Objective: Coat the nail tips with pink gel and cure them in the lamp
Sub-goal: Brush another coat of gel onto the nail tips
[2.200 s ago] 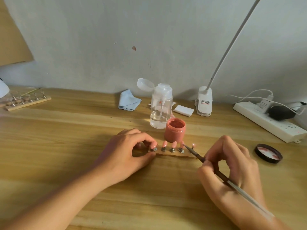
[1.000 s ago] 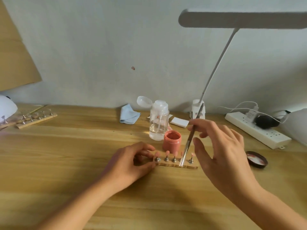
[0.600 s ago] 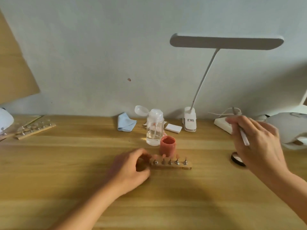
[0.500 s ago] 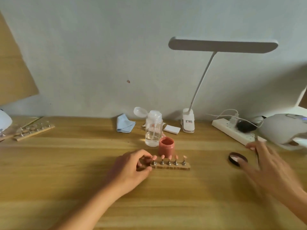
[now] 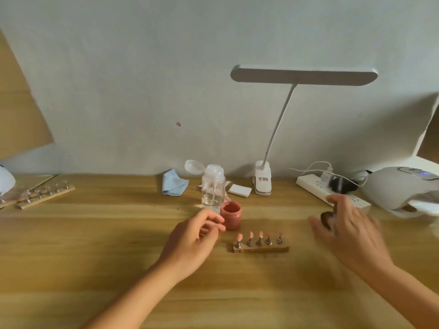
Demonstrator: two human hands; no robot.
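we've let go of the wooden holder [image 5: 261, 248] with our left hand [image 5: 194, 238], now beside the pink jar [image 5: 230, 216]; our right hand [image 5: 349, 224] has swung from the nail tips [image 5: 260, 234] to the dark lid [image 5: 325, 219], blurred.

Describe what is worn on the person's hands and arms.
The left hand and right hand are bare: no gloves, rings or bracelets show. Both forearms are bare to the picture's edge, with no sleeve or watch. The right hand is motion-blurred, so small details there are uncertain.
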